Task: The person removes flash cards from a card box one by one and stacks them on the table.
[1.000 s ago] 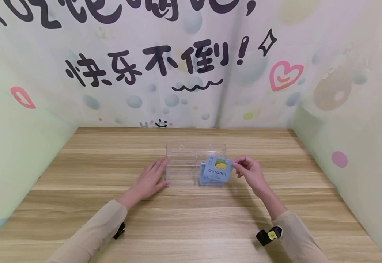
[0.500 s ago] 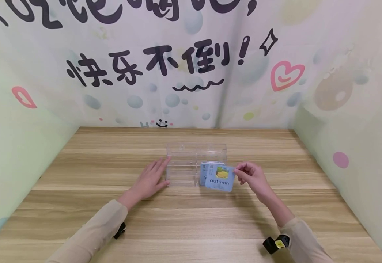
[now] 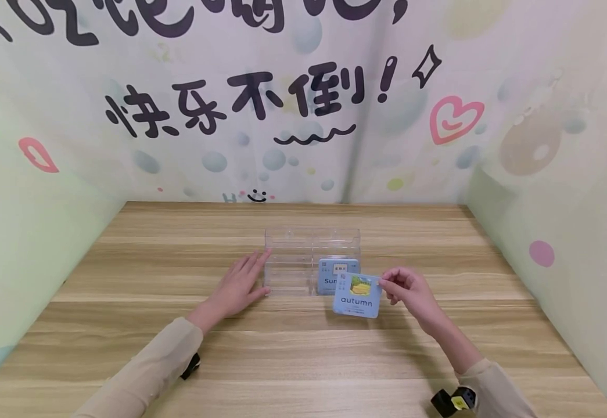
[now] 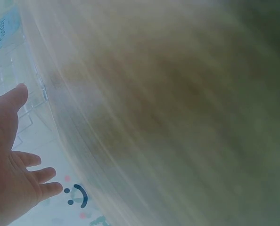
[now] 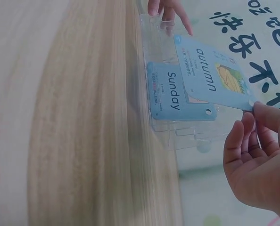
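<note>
Your right hand [image 3: 406,288] is pinching the "autumn" card [image 3: 356,296] by its right corner between thumb and fingertips, holding it tilted just in front of the clear holder [image 3: 311,261], nearer the bench's front edge. The holder is standing about midway between the bench's [image 3: 125,278] side edges, toward the back. A second blue card [image 3: 337,274] (the one reading "Sunday") is sitting inside the holder's right compartment, partly behind the one you are holding. Your left hand [image 3: 237,285] is lying open and flat on the bench, fingers straight, fingertips touching the holder's left wall.
</note>
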Demonstrator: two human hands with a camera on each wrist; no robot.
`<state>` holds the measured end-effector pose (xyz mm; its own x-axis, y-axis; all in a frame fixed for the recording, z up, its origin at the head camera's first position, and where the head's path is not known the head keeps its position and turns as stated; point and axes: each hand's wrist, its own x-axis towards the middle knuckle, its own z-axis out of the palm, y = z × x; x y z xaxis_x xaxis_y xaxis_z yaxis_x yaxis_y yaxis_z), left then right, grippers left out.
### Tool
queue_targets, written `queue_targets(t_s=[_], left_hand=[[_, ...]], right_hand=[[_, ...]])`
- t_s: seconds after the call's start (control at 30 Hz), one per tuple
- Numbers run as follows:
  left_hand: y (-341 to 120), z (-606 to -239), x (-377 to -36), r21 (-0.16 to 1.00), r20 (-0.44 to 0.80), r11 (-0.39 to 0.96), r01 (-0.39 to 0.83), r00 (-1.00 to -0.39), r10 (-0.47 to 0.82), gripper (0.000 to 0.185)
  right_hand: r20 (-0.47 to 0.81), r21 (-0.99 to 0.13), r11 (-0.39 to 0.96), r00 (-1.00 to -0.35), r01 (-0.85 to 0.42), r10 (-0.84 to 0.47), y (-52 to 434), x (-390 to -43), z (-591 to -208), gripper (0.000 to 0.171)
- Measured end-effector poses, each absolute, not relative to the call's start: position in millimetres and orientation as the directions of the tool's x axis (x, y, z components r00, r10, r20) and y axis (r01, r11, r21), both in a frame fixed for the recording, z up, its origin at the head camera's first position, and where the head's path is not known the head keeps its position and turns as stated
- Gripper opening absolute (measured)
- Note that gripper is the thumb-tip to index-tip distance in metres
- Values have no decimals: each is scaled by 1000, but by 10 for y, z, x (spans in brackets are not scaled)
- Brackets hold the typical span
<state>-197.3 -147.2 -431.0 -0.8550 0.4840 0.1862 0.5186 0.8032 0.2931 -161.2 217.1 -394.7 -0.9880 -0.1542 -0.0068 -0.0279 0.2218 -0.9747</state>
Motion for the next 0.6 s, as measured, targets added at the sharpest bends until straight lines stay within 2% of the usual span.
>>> queue_targets(t_s=[0.3, 0.6], left_hand=[[-1471, -4308, -1977, 297, 188, 800, 521, -854, 486, 82], [-1472, -4308, -1969, 304, 186, 799, 519, -855, 485, 82]], right_hand=[[-69, -973, 230, -987, 34, -144, 2216, -1550, -3951, 24], [-124, -965, 248, -976, 78, -177, 2268, -1487, -4066, 21]])
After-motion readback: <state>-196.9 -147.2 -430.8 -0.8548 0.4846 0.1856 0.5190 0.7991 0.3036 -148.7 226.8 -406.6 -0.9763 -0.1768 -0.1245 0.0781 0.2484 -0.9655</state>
